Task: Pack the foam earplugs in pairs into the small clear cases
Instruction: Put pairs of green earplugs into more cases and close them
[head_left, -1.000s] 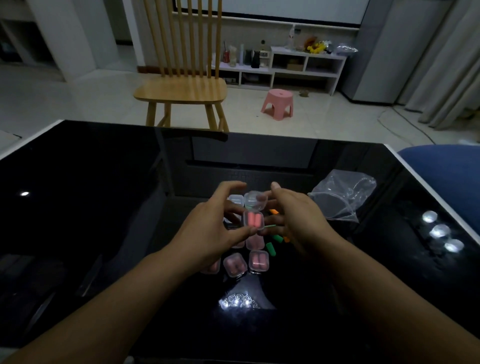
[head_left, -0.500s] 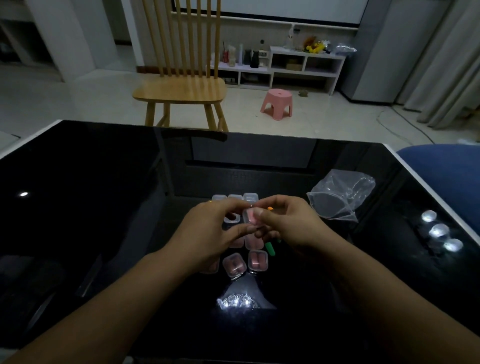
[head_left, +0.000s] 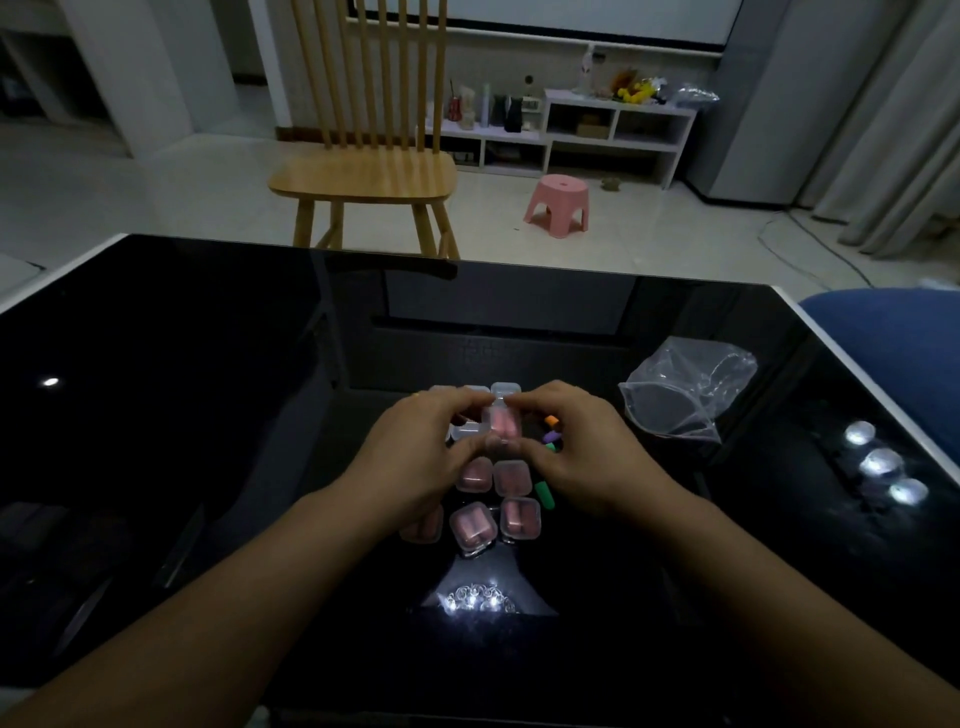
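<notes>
Above the glossy black counter (head_left: 208, 415), the left hand (head_left: 415, 457) and right hand (head_left: 587, 452) are together pinching a small clear plastic case (head_left: 501, 423) holding pink foam earplugs.

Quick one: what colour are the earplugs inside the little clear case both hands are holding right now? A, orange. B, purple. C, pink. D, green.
C: the case pinched between the left hand and the right hand shows two pink earplugs through its clear wall.
</notes>
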